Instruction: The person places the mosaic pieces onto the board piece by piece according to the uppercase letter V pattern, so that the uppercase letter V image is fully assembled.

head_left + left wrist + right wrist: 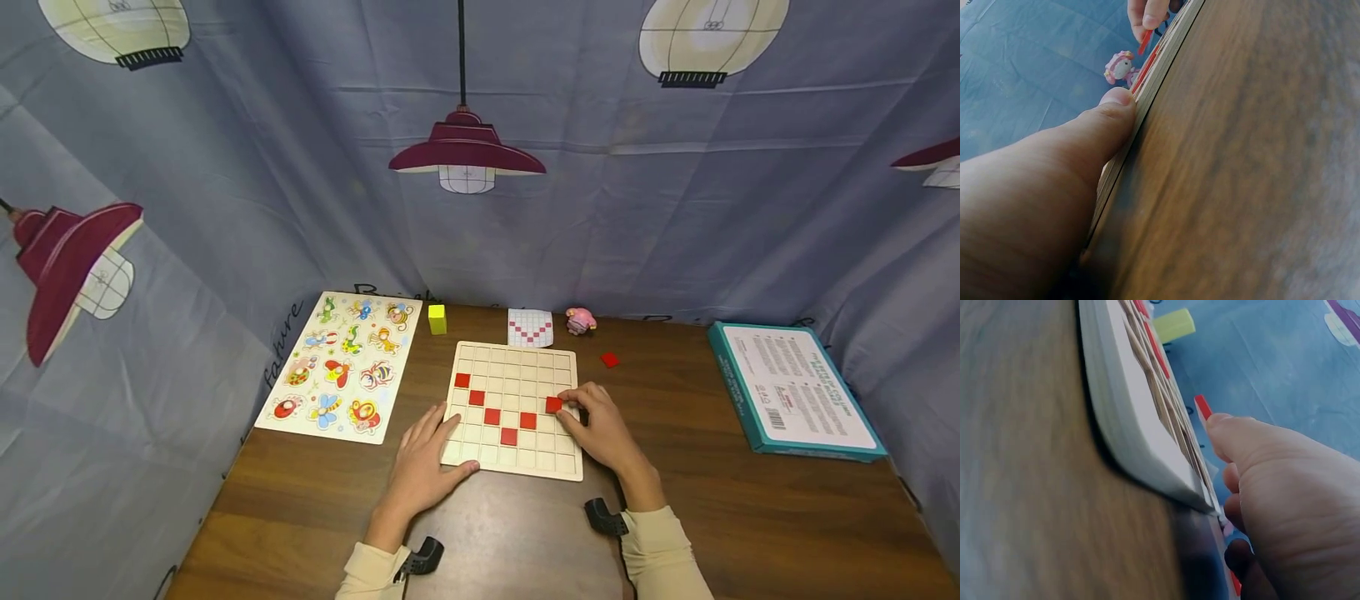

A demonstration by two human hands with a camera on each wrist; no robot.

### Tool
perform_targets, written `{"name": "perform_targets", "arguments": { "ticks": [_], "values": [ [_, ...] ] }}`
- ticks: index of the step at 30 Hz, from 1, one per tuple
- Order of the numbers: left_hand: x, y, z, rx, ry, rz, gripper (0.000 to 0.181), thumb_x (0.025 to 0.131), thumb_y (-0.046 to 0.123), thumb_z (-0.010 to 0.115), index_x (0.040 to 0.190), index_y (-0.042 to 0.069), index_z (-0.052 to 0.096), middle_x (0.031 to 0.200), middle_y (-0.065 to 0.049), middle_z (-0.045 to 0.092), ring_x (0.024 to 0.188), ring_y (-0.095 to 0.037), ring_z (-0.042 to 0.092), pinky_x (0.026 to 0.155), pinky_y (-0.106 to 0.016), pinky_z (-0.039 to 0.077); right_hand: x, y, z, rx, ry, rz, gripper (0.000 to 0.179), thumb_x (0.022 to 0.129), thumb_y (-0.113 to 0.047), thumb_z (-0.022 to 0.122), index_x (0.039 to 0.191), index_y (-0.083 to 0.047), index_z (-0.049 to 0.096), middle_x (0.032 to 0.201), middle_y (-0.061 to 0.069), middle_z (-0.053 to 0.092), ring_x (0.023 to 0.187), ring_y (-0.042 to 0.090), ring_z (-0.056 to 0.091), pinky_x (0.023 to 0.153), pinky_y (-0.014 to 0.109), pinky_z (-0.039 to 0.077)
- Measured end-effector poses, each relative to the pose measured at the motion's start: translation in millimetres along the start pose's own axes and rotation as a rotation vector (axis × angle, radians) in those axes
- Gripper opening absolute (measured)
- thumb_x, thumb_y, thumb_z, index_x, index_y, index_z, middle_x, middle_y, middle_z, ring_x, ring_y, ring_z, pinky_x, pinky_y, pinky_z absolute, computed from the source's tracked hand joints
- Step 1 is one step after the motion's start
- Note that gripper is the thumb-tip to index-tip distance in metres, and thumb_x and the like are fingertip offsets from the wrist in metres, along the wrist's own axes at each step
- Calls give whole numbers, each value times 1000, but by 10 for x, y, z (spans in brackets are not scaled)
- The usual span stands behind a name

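Note:
A pale wooden grid board (540, 462) lies on the table, with several red square tiles (509, 437) set in its cells in a slanting line that turns upward. Between thumb and fingers my right hand (600, 425) pinches another red tile (553, 405) at the board's right side. In the right wrist view this tile (1203, 407) is held raised off the board's surface. My left hand (423, 462) rests against the board's left edge, its thumb on the front edge. Behind the board lies a pattern card (530, 328) with a pink V of squares.
One loose red tile (609, 359) lies right of the board, near a pink figurine (581, 321). A yellow block (437, 319) stands behind. An insect puzzle board (341, 367) lies at left, and a teal-edged box (798, 392) at right. A curtain (570, 233) hangs behind the table.

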State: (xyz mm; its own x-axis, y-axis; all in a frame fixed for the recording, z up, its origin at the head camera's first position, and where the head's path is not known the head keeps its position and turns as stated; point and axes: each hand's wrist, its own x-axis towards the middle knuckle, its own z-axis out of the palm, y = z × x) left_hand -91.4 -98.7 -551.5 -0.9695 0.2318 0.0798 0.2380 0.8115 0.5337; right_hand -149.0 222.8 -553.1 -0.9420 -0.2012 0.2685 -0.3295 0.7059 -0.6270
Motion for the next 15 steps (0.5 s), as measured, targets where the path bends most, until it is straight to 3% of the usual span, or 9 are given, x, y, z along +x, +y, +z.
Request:
{"name": "perform_targets", "arguments": {
  "ticks": [15],
  "values": [
    [19,-20,33,6,14,20,84,83,61,74,150,16,51,166,-11,35,153,-32,33,122,-56,28,77,-70,59,-63,-47,-5,26,88,-15,79,113,-7,74,99,2,62,93,16,49,80,36,45]
  ]
}}
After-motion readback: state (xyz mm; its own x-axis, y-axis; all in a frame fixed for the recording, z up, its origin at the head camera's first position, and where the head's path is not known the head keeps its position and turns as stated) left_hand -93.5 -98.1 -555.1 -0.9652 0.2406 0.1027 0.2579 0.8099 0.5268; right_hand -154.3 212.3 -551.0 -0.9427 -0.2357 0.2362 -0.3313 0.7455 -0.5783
